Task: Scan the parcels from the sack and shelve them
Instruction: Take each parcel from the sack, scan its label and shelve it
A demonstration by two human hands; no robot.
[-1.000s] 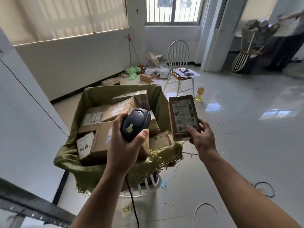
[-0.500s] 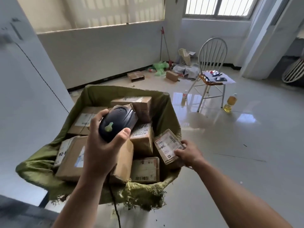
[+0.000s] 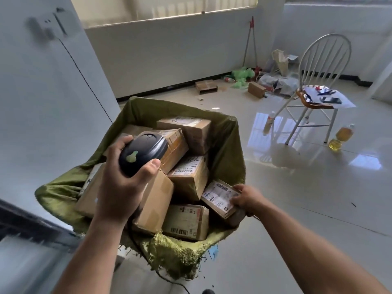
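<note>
Left hand [image 3: 118, 187] raised over the sack, fingers and thumb wrapped round a dark barcode scanner [image 3: 144, 152]; its cable [image 3: 135, 245] drops past the frayed near rim. Right hand [image 3: 247, 199] at the sack's right edge, fingers curled over a small flat parcel [image 3: 218, 196], label up, tilted against the rim. Green woven sack [image 3: 229, 149] stands open, its edge rolled down, other cardboard parcels [image 3: 188, 177] piled inside at mixed angles. White panel [image 3: 42, 102] close along the sack's left side. Glossy tile floor [image 3: 307, 209] lies bare to the right. Farther: white chair [image 3: 324, 60] with papers on its seat, a bottle [image 3: 341, 136] of yellow liquid beside its leg, and loose boxes [image 3: 206, 86] and litter at the far wall.
</note>
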